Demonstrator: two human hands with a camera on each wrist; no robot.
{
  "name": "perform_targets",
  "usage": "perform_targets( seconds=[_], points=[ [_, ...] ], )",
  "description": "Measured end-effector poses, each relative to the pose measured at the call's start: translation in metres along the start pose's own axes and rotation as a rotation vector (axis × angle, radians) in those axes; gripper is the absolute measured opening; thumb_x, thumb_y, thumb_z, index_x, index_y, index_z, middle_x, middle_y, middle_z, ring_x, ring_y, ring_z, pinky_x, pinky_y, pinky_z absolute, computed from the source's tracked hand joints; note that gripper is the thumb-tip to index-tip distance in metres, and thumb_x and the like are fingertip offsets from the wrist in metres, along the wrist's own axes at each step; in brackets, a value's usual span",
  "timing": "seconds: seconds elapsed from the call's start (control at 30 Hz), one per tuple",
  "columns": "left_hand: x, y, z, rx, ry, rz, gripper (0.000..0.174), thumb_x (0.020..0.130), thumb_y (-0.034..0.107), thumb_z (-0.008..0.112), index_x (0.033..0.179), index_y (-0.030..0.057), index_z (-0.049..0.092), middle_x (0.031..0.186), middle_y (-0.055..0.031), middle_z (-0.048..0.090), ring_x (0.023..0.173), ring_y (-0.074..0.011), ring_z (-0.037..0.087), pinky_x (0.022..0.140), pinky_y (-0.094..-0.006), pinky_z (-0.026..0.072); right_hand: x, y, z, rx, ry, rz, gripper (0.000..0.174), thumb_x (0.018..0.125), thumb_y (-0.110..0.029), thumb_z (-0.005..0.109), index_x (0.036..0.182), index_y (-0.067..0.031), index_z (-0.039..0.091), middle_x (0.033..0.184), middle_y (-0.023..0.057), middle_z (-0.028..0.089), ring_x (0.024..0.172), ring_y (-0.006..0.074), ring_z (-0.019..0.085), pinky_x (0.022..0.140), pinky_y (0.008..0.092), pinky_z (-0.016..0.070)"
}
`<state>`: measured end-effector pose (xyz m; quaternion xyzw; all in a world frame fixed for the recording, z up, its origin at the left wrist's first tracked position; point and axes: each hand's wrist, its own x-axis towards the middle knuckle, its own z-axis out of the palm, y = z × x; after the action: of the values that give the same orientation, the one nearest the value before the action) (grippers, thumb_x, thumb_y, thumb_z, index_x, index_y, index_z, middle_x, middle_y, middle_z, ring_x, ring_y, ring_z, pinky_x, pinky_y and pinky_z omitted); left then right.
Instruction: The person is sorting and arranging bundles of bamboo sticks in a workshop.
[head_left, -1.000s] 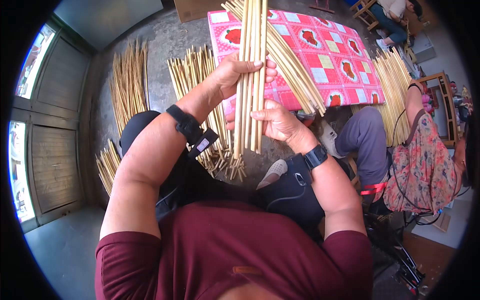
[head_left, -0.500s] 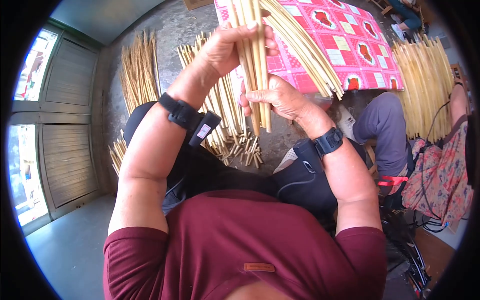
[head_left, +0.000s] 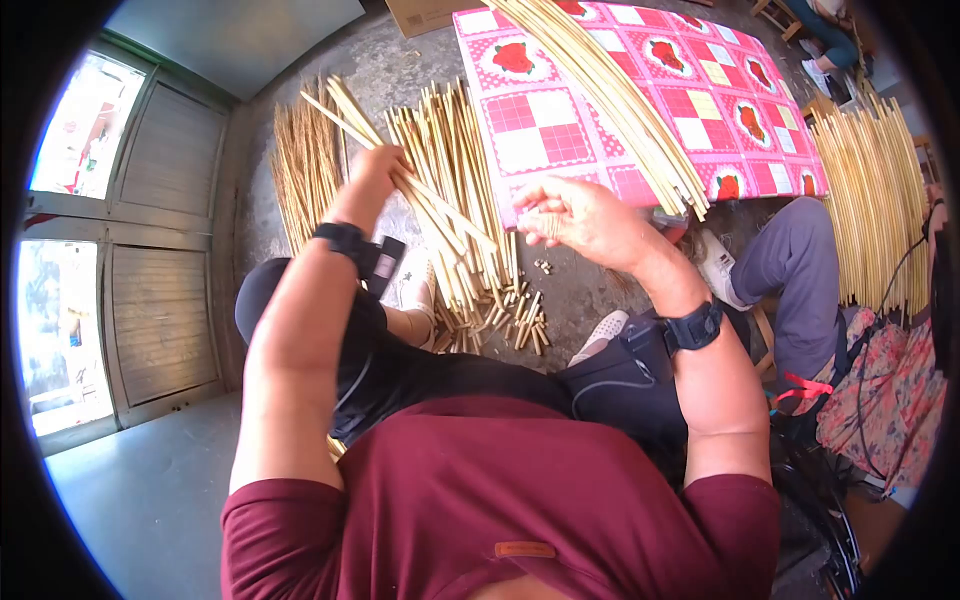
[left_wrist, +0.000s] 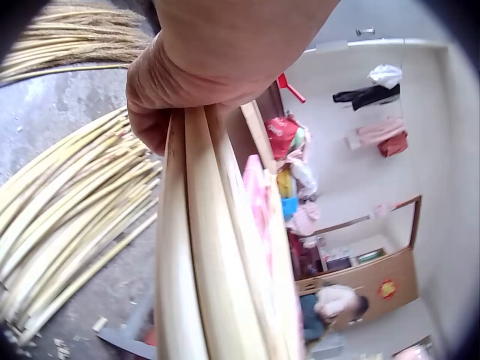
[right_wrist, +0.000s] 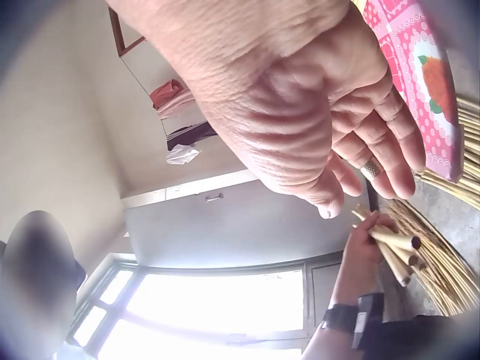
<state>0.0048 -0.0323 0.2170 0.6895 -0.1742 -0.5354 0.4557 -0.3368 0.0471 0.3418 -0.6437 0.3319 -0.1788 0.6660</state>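
Note:
My left hand [head_left: 375,175] grips several pale, smooth stalks [head_left: 440,205], held slanting over the pile of similar stalks [head_left: 428,125] on the floor. Close up in the left wrist view, the fingers wrap the held stalks [left_wrist: 217,247], which run side by side out of the fist. Their cut ends [right_wrist: 405,251] face the camera in the right wrist view. Just off the near corner of a pink patterned tabletop [head_left: 530,135], my right hand [head_left: 580,220] hangs with loosely bent fingers and nothing in it. A ring [right_wrist: 370,168] shows on one finger.
A slanting bundle of stalks [head_left: 620,110] lies across the tabletop. Bushy-topped stalks [head_left: 305,160] stand at the left, and short cut pieces [head_left: 530,320] litter the floor by my feet. At the right are another stalk bundle [head_left: 870,200] and a seated person's leg [head_left: 795,265].
Both hands held the upright stalks in front of the chest earlier. The right hand has let go; the left has carried them left and down, over the floor pile.

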Motion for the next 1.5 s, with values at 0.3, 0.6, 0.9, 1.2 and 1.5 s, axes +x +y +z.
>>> perform_targets(
  seconds=[0.3,0.6,0.9,1.2,1.5],
  points=[
    [0.033,-0.179,0.063,0.395,0.265,0.031,0.023,0.081,0.002,0.046,0.103,-0.0017,0.047,0.081,-0.0205,0.06,0.06,-0.03,0.064,0.044,-0.0399,0.0508,-0.021,-0.01,0.025,-0.352,0.059,-0.025,0.022,0.085,-0.013,0.061,0.104,-0.0012,0.06,0.086,0.013,0.067,0.082,0.0199,0.066,0.074,0.0316,0.0513],
    [0.003,-0.146,0.09,0.807,0.235,0.267,0.07,0.075,-0.01,0.046,0.139,0.0116,0.03,0.138,-0.0265,0.029,0.122,-0.0412,0.04,0.099,-0.0413,0.0398,-0.044,0.006,0.029,-0.484,0.034,0.021,0.024,0.083,-0.019,0.062,0.102,-0.0053,0.056,0.085,0.0133,0.064,0.081,0.031,0.063,0.071,0.0398,0.0502],
    [0.036,-0.199,0.086,1.292,0.16,0.246,0.031,0.092,0.024,0.045,0.12,0.0171,0.055,0.146,-0.0208,0.02,0.127,-0.038,0.033,0.1,-0.043,0.0386,-0.046,0.005,0.033,-0.594,-0.02,0.01,0.027,0.083,-0.021,0.061,0.104,-0.0039,0.054,0.088,0.0158,0.062,0.084,0.0345,0.061,0.074,0.0432,0.0492],
    [0.079,-0.209,0.062,0.949,0.097,0.453,0.043,0.078,0.005,0.05,0.119,0.0094,0.059,0.118,-0.0216,0.057,0.112,-0.035,0.052,0.098,-0.0391,0.0405,-0.045,0.008,0.031,-0.737,-0.006,-0.014,0.025,0.083,-0.021,0.06,0.101,-0.004,0.054,0.089,0.0163,0.062,0.085,0.0348,0.061,0.074,0.0437,0.0487],
    [0.083,-0.06,0.027,0.276,0.023,0.263,0.032,0.083,0.004,0.051,0.112,0.0092,0.059,0.08,-0.0047,0.055,0.067,-0.0171,0.053,0.06,-0.0372,0.0529,-0.043,-0.002,-0.012,-0.689,0.167,0.051,0.025,0.083,-0.017,0.063,0.102,-0.0018,0.058,0.081,0.0124,0.064,0.077,0.0238,0.064,0.07,0.0347,0.0495]
  ],
)
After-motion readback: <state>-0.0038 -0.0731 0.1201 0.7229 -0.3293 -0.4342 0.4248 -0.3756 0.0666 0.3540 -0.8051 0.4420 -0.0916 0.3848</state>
